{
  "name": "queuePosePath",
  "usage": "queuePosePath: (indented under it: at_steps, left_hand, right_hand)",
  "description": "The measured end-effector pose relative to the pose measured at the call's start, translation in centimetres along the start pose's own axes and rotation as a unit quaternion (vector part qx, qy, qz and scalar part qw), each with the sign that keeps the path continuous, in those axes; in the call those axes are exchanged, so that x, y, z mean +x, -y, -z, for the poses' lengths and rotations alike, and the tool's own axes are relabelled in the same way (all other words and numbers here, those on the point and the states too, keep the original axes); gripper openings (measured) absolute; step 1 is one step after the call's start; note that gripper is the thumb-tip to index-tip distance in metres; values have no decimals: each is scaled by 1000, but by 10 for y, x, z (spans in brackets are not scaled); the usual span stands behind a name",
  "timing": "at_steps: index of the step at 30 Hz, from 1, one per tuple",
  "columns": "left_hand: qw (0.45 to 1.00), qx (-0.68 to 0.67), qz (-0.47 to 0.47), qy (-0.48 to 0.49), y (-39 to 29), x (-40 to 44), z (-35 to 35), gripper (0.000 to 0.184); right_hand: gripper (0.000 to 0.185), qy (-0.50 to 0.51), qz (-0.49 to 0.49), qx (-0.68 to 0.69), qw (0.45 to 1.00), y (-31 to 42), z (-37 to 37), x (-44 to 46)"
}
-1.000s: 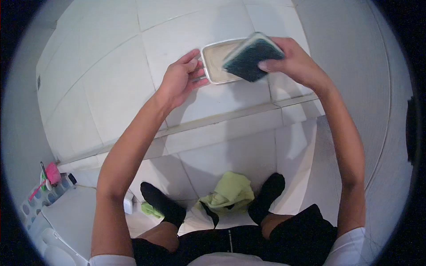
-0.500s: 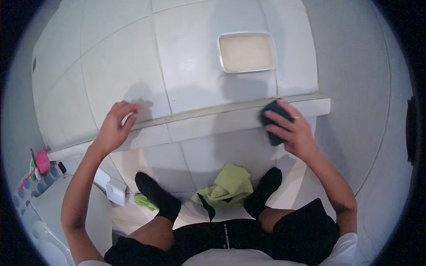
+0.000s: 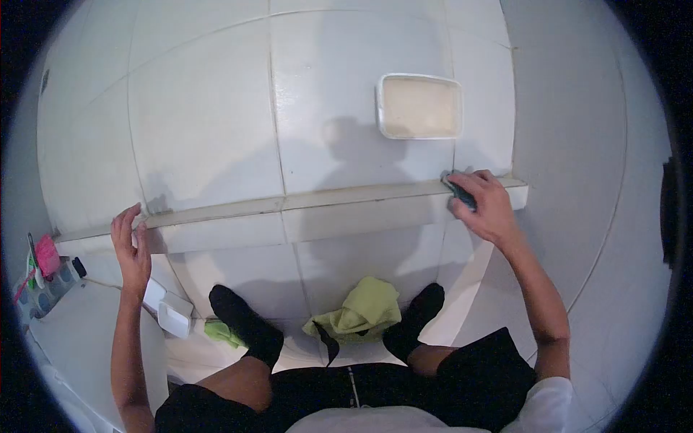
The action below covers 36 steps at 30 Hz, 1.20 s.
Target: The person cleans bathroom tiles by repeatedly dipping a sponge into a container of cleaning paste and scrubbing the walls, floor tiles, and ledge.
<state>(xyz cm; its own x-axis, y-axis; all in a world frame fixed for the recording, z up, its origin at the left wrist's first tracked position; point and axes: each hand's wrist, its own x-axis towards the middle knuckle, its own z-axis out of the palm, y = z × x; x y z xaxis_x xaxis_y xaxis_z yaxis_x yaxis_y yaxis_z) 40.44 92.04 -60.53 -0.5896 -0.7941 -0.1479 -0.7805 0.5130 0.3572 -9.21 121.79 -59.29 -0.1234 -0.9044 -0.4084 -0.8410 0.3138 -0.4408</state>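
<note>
In the head view my right hand [image 3: 491,209] grips a dark green scouring sponge [image 3: 463,193] against the top edge of a low tiled curb [image 3: 346,196], near its right end. The fingers cover part of the sponge. Far to the left, my left hand [image 3: 131,249] is by the curb with fingers apart, holding nothing; whether it touches the curb I cannot tell. Beyond the curb, a white rectangular tub [image 3: 420,137] with cloudy beige liquid stands on the white tiles [image 3: 216,108].
A yellow-green cloth [image 3: 368,307] lies between my feet in black socks. A smaller green cloth [image 3: 222,333] and a white plastic container [image 3: 175,317] are by the left foot. Pink and green items [image 3: 48,254] sit at far left. A grey wall [image 3: 570,144] rises at right.
My right hand has brought the sponge down onto the curb edge, tilting it. My left hand has moved left and lower along the curb. The view has shifted slightly.
</note>
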Motion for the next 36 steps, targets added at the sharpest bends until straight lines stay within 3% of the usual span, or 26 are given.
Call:
queuePosePath:
  at_steps: [1, 3, 5, 6, 8, 10, 13, 14, 15, 17, 19, 22, 24, 25, 28, 29, 30, 32, 34, 35, 36]
  left_hand:
    - [1000, -1, 2, 1, 3, 0, -6, 28]
    - [995, -77, 22, -64, 5, 2, -26, 32]
    - [996, -65, 17, -50, 9, 8, -39, 35]
    - [997, -28, 8, -68, 11, 8, -42, 36]
    - [998, 14, 14, -67, 17, 5, -44, 36]
    - [998, 15, 16, -67, 16, 5, -42, 37]
    - [997, 7, 16, -71, 14, 2, -45, 37]
    - [997, -2, 8, -75, 14, 6, -45, 37]
    - [997, -2, 9, -75, 15, 6, -45, 37]
    - [996, -20, 4, -89, 16, 3, -46, 37]
    - [996, -16, 23, -89, 17, 3, -47, 37]
    - [997, -2, 15, -77, 16, 5, -43, 37]
    - [997, 8, -2, -80, 13, 6, -45, 37]
    - [996, 1, -3, -85, 12, 7, -46, 37]
    - [996, -1, -8, -94, 8, 11, -42, 37]
    - [996, -9, -13, -86, 7, 12, -41, 37]
    - [995, -20, -21, -97, 6, 12, -42, 37]
    - [995, -13, -25, -100, 8, 11, -43, 37]
    - [993, -4, -29, -114, 12, 8, -47, 37]
    - [992, 18, -21, -124, 16, 6, -52, 38]
    - [990, 44, -15, -131, 19, 7, -51, 38]
  right_hand:
    - [40, 46, -34, 9, 998, 2, 0, 5]
    - [39, 130, 39, 30, 990, 64, -27, 52]
    - [40, 98, 65, 41, 992, 131, -55, 81]
    - [40, 98, 65, 33, 992, 124, -53, 79]
    - [29, 5, 84, 125, 989, 90, -46, 62]
    - [25, -21, 21, 9, 1000, 26, -27, 27]
    - [23, -15, -44, 1, 999, 24, -20, 22]
    - [21, 8, -22, 44, 999, 44, -33, 37]
    - [33, 39, 58, 88, 994, 73, -47, 50]
    - [42, 48, 87, 31, 995, 157, -80, 86]
    - [51, 40, 152, 17, 987, 181, -82, 99]
    - [54, 100, 131, 71, 984, 112, -60, 65]
    - [53, 77, 83, 84, 990, 45, -26, 29]
    - [54, 73, 78, 8, 994, 20, -9, 11]
    - [54, 89, 78, 41, 992, 18, -6, 16]
    - [53, 112, 88, 67, 987, 32, -14, 25]
    - [53, 98, 158, 112, 976, 50, -43, 43]
    - [54, 79, 208, 105, 969, 134, -88, 86]
    - [53, 124, 261, 87, 953, 211, -100, 127]
    - [53, 110, 263, 85, 955, 211, -100, 121]
    - [54, 20, 297, 36, 954, 212, -106, 112]
